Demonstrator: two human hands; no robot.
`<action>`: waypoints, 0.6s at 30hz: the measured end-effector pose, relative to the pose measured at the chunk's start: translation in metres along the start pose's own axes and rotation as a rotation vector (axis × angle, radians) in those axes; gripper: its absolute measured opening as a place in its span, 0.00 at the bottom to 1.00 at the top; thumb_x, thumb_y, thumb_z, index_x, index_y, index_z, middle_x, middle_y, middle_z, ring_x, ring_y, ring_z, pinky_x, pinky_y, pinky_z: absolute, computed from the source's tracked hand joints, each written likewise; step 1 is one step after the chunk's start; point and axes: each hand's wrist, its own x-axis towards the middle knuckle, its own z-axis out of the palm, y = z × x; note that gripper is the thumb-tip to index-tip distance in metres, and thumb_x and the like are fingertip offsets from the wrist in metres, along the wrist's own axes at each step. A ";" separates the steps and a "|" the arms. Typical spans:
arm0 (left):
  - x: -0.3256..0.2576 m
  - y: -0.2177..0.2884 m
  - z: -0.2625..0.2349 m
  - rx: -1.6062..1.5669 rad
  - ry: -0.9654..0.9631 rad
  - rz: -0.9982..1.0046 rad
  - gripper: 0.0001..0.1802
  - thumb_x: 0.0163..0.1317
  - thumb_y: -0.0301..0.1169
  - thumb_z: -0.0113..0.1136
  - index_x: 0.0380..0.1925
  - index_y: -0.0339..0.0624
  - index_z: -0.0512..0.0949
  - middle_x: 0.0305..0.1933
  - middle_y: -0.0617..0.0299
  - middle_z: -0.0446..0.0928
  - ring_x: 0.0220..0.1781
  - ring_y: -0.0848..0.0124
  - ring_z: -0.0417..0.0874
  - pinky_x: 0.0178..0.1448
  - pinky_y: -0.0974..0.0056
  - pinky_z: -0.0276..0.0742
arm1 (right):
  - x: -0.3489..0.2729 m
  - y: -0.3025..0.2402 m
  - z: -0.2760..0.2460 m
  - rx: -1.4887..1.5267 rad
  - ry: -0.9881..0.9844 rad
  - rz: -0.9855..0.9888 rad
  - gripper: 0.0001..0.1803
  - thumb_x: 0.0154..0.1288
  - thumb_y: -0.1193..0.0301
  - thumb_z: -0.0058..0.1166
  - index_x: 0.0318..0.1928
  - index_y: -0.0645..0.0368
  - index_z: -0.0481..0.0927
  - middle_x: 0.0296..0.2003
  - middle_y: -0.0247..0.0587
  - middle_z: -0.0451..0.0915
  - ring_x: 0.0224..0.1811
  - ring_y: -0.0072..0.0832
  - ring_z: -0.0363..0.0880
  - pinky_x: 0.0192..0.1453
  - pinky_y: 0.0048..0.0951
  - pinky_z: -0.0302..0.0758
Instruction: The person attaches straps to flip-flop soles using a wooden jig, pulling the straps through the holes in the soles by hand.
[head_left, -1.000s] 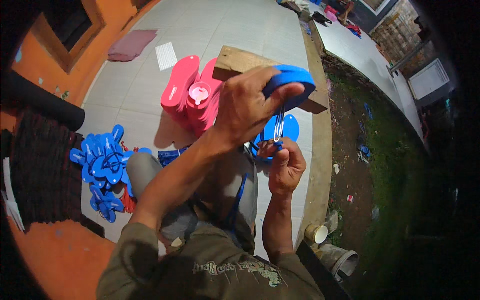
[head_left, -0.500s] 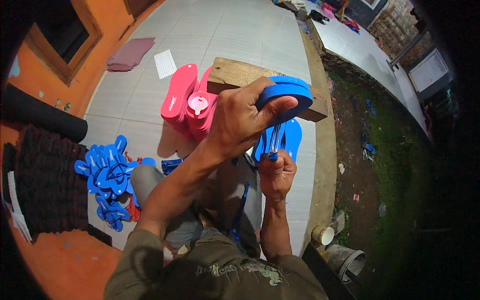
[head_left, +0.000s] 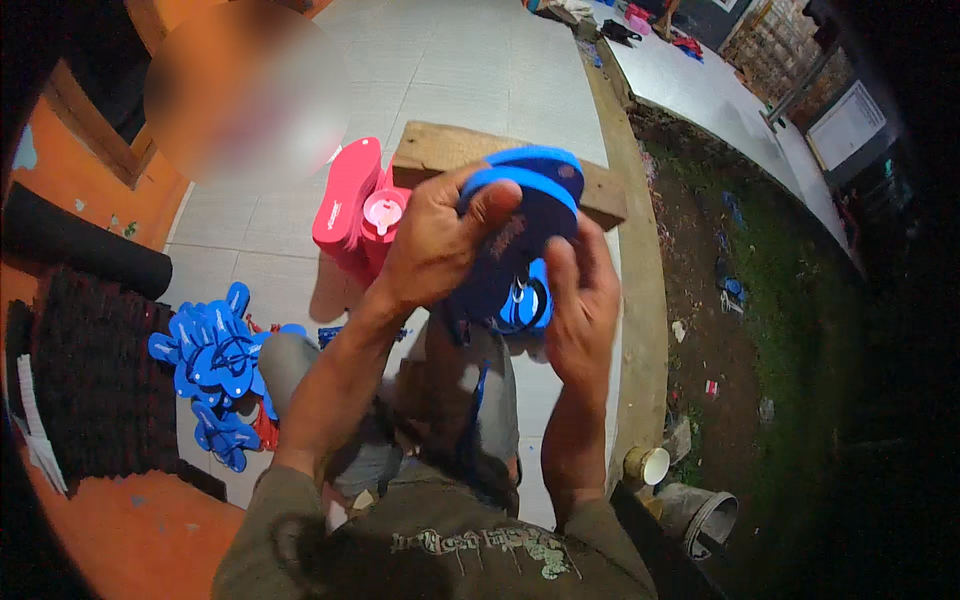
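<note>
My left hand (head_left: 435,240) is closed round a pair of blue flip-flops (head_left: 520,190), its thumb across the near sole. They stand tilted one behind the other, dark undersides toward me and bright blue edges on top. At their right edge is my right hand (head_left: 585,300), thumb in front and fingers behind, gripping the edge. A small shiny metal piece (head_left: 519,290) shows by the lower part of the soles; its kind I cannot make out. Below lies another blue flip-flop (head_left: 540,300), partly hidden. Behind the held pair is a wooden block (head_left: 440,150).
Pink soles (head_left: 345,200) stand stacked left of the block, with an open pink pot (head_left: 383,212) on them. A pile of blue flip-flops (head_left: 220,350) lies left of my knee. Dark stacked sheets (head_left: 100,380) stand by the orange wall. The tiled floor ends at a ledge (head_left: 645,300) on the right.
The flip-flops have come lower and left, and their dark undersides now show. My right hand has risen from the metal prongs and blue strap below to the soles' right edge.
</note>
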 end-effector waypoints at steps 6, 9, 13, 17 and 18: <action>-0.010 -0.010 0.007 0.464 0.233 0.319 0.27 0.57 0.54 0.50 0.29 0.37 0.75 0.24 0.56 0.74 0.26 0.75 0.73 0.32 0.68 0.69 | -0.001 0.014 0.010 -0.114 0.056 -0.057 0.15 0.64 0.64 0.47 0.44 0.62 0.73 0.34 0.45 0.76 0.39 0.29 0.74 0.43 0.27 0.69; 0.009 0.040 0.010 0.415 0.271 0.525 0.35 0.54 0.61 0.47 0.29 0.33 0.73 0.25 0.61 0.73 0.28 0.72 0.73 0.34 0.68 0.68 | 0.029 -0.031 0.012 -0.396 -0.021 -0.332 0.18 0.61 0.61 0.49 0.47 0.59 0.70 0.41 0.46 0.73 0.45 0.34 0.70 0.48 0.30 0.66; -0.106 -0.010 0.018 0.170 0.245 0.284 0.32 0.54 0.59 0.49 0.28 0.36 0.73 0.26 0.57 0.73 0.29 0.70 0.74 0.34 0.66 0.69 | -0.150 -0.015 -0.030 -0.643 -0.297 -0.018 0.40 0.54 0.49 0.55 0.64 0.46 0.54 0.61 0.47 0.58 0.65 0.40 0.53 0.65 0.38 0.51; -0.135 0.013 0.032 0.239 0.072 0.318 0.25 0.53 0.50 0.57 0.32 0.34 0.74 0.29 0.56 0.74 0.33 0.66 0.76 0.37 0.67 0.71 | -0.122 -0.027 -0.046 -0.123 -0.292 0.236 0.15 0.56 0.74 0.55 0.44 0.63 0.73 0.36 0.40 0.77 0.42 0.28 0.76 0.48 0.29 0.70; -0.136 0.014 0.034 0.314 0.086 0.251 0.21 0.53 0.44 0.59 0.33 0.34 0.74 0.29 0.56 0.74 0.33 0.65 0.76 0.38 0.66 0.71 | -0.123 -0.027 -0.046 0.015 -0.199 0.252 0.16 0.54 0.76 0.56 0.45 0.64 0.73 0.36 0.41 0.77 0.41 0.27 0.76 0.48 0.29 0.71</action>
